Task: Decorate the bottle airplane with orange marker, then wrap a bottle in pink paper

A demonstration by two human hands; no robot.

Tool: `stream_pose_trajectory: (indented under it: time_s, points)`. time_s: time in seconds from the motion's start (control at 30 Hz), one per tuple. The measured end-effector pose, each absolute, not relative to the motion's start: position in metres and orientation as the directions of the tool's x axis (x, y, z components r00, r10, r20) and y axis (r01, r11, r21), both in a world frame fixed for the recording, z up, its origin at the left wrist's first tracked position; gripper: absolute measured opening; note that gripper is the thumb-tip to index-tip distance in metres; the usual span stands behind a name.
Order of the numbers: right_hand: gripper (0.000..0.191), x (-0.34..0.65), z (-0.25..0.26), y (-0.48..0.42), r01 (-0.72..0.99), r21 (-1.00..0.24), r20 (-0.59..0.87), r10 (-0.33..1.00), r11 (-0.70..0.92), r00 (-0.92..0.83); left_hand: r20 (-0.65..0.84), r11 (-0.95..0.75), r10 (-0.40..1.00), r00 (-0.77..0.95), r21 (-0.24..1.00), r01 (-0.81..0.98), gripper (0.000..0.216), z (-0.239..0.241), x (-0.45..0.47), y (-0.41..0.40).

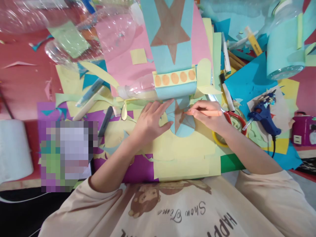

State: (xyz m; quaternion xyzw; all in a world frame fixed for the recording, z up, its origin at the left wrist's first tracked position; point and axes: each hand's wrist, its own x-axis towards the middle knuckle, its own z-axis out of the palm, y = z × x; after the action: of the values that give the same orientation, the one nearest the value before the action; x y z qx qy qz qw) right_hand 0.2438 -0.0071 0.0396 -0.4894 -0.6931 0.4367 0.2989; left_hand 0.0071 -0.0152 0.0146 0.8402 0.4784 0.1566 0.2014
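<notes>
My right hand (207, 113) grips an orange marker (214, 113), its tip on a partly coloured brown star (178, 116). The star is drawn on a rounded light blue paper piece (184, 131). Fingers spread, my left hand (156, 118) lies flat at the left edge of that blue paper. Just beyond both hands, a clear plastic bottle (142, 86) lies on its side, wrapped in blue paper with a strip of orange dots (174, 78). Farther up, a larger brown star (171, 24) shows on a blue sheet.
Red-and-yellow-handled scissors (229, 126) lie under my right forearm. A blue glue gun (265, 117) rests on the right. A blue-wrapped bottle (286, 42) stands at the far right. Several markers, paper scraps and a white roll (16, 148) surround the work. A patch at left is blurred.
</notes>
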Motion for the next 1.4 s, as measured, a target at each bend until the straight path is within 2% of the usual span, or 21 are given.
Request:
stream_pose_trajectory:
  time_s: [0.27,0.63,1.0,1.4]
  points:
    - [0.02,0.2448,0.0355,-0.0075,0.425,-0.9,-0.015,0.966,0.1,-0.259,0.04,-0.445,0.87,0.491,0.492,0.748,0.06,0.0152,0.0073,-0.0145]
    - [0.017,0.244,0.041,-0.0072,0.42,-0.897,-0.026,0.93,0.14,-0.367,0.054,-0.454,0.867,0.495,0.494,0.742,0.059,0.0151,0.0072,-0.0148]
    - [0.017,0.2428,0.039,-0.0083,0.432,-0.885,0.006,0.933,0.173,-0.361,0.093,-0.477,0.862,0.498,0.477,0.738,0.059,0.0132,0.0067,-0.0151]
    - [0.018,0.2422,0.0366,-0.0096,0.446,-0.885,0.016,0.967,0.132,-0.254,0.056,-0.459,0.866,0.497,0.484,0.745,0.06,0.0134,0.0065,-0.0153]
